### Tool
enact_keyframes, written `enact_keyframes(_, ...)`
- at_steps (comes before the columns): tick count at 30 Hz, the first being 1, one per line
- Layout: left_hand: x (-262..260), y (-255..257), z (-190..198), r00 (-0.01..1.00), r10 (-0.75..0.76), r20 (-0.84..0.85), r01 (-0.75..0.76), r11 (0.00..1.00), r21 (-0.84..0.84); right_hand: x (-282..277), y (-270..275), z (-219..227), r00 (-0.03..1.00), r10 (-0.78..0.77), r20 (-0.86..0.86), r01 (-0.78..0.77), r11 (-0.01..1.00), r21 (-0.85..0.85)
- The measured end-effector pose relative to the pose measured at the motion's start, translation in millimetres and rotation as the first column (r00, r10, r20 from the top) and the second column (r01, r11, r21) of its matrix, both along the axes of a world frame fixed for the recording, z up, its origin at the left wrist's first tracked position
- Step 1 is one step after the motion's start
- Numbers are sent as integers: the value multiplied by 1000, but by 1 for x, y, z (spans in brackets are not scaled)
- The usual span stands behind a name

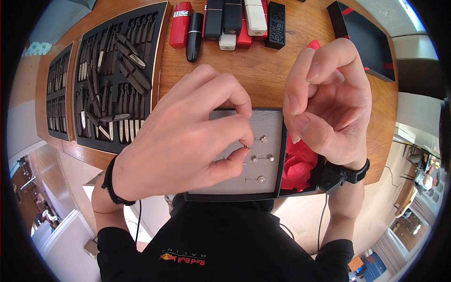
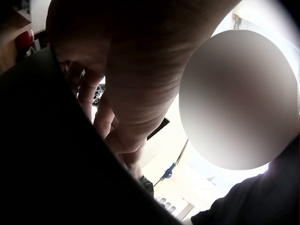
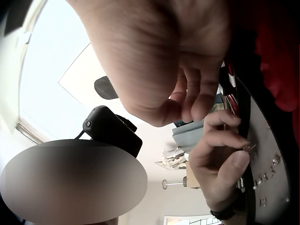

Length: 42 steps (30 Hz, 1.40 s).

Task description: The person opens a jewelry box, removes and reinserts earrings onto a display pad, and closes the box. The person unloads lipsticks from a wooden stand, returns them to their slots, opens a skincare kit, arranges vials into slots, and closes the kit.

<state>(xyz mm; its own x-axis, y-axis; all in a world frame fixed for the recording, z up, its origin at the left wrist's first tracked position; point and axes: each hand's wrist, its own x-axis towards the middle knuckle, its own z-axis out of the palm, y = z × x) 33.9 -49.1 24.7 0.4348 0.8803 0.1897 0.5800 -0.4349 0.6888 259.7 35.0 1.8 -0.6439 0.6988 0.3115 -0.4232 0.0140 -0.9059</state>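
Observation:
My left hand [image 1: 188, 127] is over a black box lined with grey [image 1: 225, 185]. Its thumb and index finger pinch a small gold earring [image 1: 246, 147], mostly covered by the fingertips; the earring [image 3: 249, 147] also shows in the right wrist view. Several stud earrings stick in the grey lining, among them a clover-shaped stud [image 1: 264, 139] and a round stud [image 1: 261, 179]. My right hand [image 1: 333, 101] is raised above the box's right side. Its fingers are curled, the thumb close to the index fingertip, with nothing visible between them.
Red petal-like pieces [image 1: 298, 167] fill the box's right compartment. Foam trays [image 1: 117, 80] of dark-handled tools stand at the left. Across the back are red, black and white small boxes [image 1: 256, 19], a black tube [image 1: 194, 37] and an open black box [image 1: 364, 40].

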Motion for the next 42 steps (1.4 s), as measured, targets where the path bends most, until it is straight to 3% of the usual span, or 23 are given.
enact_keyframes(4, 11, -7, 10, 984, 66, -168, -54, 996, 73, -2, 0, -1, 1000, 6, -14, -6, 1000, 8)
enact_keyframes(11, 25, -15, 20, 932, 165, -322, -132, 984, 122, 0, 3, -13, 998, 67, 10, -67, 997, 46)
enact_keyframes(13, 27, -16, 22, 908, 189, -374, -138, 978, 158, -9, 0, -32, 986, -60, -156, 60, 998, -6)
enact_keyframes(14, 28, -16, 22, 908, 184, -377, -134, 979, 157, -5, 0, -26, 985, -65, -158, 64, 998, -7)
enact_keyframes(16, 28, -17, 23, 882, 201, -426, -142, 976, 166, 2, 3, -4, 997, 32, 64, -37, 996, 87)
enact_keyframes(25, 37, -10, 27, 847, 182, -499, -114, 980, 164, 2, 7, -7, 997, 71, 41, -78, 979, 187)
enact_keyframes(34, 21, -17, 24, 896, 164, -412, -100, 980, 172, 3, 5, -6, 994, 72, 86, -84, 984, 155)
enact_keyframes(42, 22, -19, 21, 880, 132, -457, -46, 980, 195, 3, 5, -6, 993, 76, 94, -91, 982, 163)
